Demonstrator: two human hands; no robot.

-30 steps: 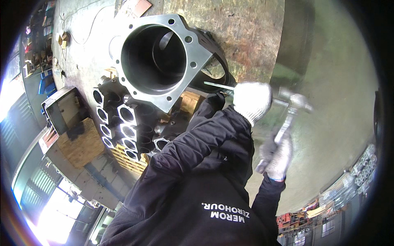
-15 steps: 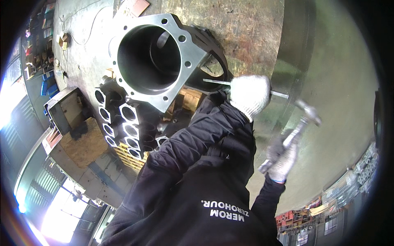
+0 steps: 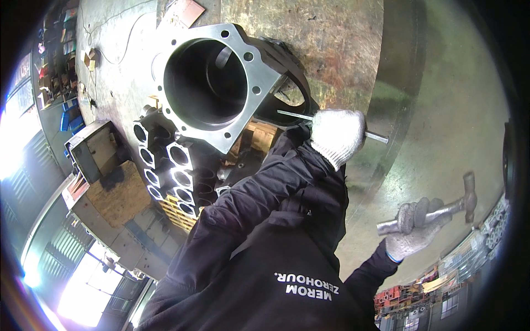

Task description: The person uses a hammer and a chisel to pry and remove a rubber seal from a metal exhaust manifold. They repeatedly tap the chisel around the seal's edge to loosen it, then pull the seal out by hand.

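My left hand (image 3: 338, 135), in a white knit glove, is closed around a chisel (image 3: 377, 137), a thin steel bar that sticks out on both sides of the fist. Its flat end lies by the side opening of a large dark metal casting (image 3: 255, 129), which has a machined flange, bolt holes and a wide round bore. Whether the chisel's tip touches the casting, I cannot tell. Out to the right and lower, my right hand (image 3: 414, 234) in a grey-white glove grips a metal hammer (image 3: 470, 197) by its handle. The hammer's head points away to the right, apart from the chisel.
Several smaller castings with round holes (image 3: 180, 156) stand left of my arm, near a yellow pallet (image 3: 178, 214). Farther left is a workbench (image 3: 118, 196) with a wooden board. A grey floor (image 3: 436, 110) spreads to the right, with red parts (image 3: 395, 296) stacked at the lower right.
My right hand has swung the hammer away from the chisel's end, outward to the right and down. My left hand keeps its hold on the chisel, almost in place.
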